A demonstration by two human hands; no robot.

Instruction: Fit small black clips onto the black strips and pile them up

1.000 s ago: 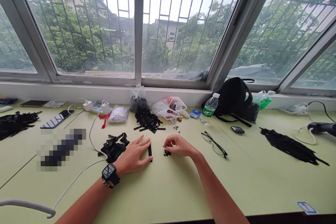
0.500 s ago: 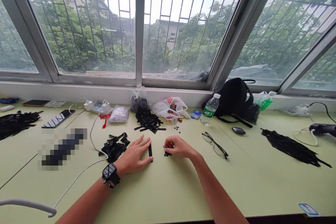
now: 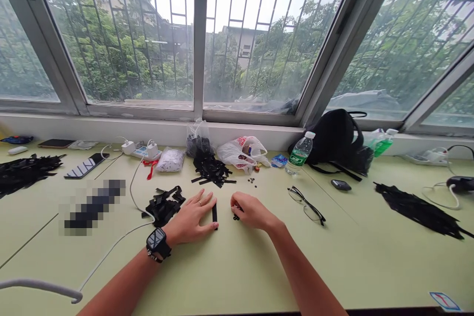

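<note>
L hand flat on green desk, fingers spread, grip open, w/ thumb & fingertips at either side of a single black strip, fingertip touching its lower end; strip lies upright in view, just R of that hand. Smartwatch on L wrist. R hand just beside it, fingers curled together over small black rings; can't tell if any ring is pinched, fingers hide them. In hand now: strip pinned or steadied by L, rings worked by R, the two hands near but apart. Loose pile of black strips just L of L hand, white cable alongside. Eyeglasses R of R hand. Farther on: bigger strip heap, few loose rings, plastic bag, water bottle, black backpack by window sill.
</note>
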